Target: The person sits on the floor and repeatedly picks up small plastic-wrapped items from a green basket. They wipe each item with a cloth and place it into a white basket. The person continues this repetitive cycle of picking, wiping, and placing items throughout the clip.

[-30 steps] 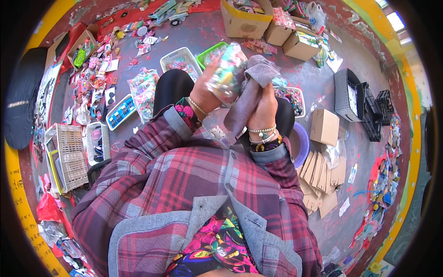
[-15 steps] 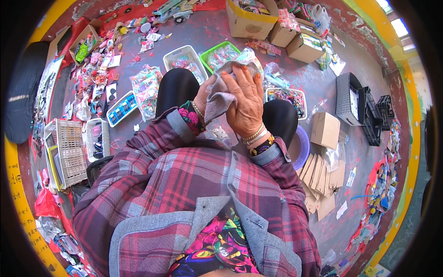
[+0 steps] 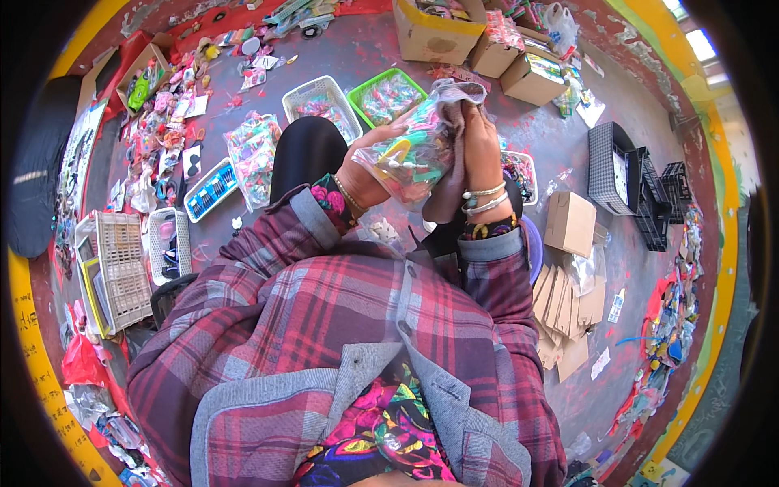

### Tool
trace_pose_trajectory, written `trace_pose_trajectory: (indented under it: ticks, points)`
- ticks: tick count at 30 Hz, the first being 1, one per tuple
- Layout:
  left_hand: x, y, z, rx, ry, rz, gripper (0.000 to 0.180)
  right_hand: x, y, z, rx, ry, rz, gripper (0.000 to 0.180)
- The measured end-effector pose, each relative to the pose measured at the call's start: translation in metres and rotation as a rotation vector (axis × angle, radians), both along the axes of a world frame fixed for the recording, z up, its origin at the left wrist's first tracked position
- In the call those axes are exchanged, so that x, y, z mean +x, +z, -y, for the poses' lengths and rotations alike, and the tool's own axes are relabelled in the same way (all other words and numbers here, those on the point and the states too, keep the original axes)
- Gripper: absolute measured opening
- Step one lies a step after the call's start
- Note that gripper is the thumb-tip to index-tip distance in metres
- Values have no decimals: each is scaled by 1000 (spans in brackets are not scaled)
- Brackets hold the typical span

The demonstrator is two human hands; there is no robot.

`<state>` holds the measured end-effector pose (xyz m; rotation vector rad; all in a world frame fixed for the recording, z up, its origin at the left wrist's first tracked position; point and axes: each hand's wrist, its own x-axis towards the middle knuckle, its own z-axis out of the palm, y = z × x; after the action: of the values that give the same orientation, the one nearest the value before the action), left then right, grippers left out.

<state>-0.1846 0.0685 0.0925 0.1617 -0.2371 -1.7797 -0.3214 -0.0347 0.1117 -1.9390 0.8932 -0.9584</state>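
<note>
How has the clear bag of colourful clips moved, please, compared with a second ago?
Yes. The clear bag of clips has tipped toward the person's left, away from the green basket.

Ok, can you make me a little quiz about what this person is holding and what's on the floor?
1. True or false: both hands hold the clear bag of colourful small items.
2. Which basket lies just beyond the bag: A green, B black, C blue?
3. Fill in: the right hand's wrist wears pale ____.

Key: 1 true; the left hand supports it from below and the right hand grips its top. 2 A. 3 bracelets.
</note>
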Motion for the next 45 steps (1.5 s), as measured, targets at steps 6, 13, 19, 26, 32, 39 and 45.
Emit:
trace_pose_trajectory:
  ticks: [6,13,19,26,32,39,45]
  points:
    - [11,-9,-1,68,1,-114,42,-10,-21,11,1057,249,674,27]
    - [65,3,24,1,258,-149,47,-2,-80,18,1152,-131,615,29]
    - [160,-11,10,-7,487,76,56,-4,-68,17,1178,-158,733,26]
    - [225,-147,-2,388,705,-21,34,5,-59,13,1148,-265,673,23]
    - [249,-218,19,773,460,414,33,12,-62,18,1262,-253,638,26]
    - [285,-271,99,409,270,1582,53,23,-59,20,1340,-252,582,29]
    - [295,-301,143,-177,-211,2509,59,10,-73,26,1404,-225,609,30]
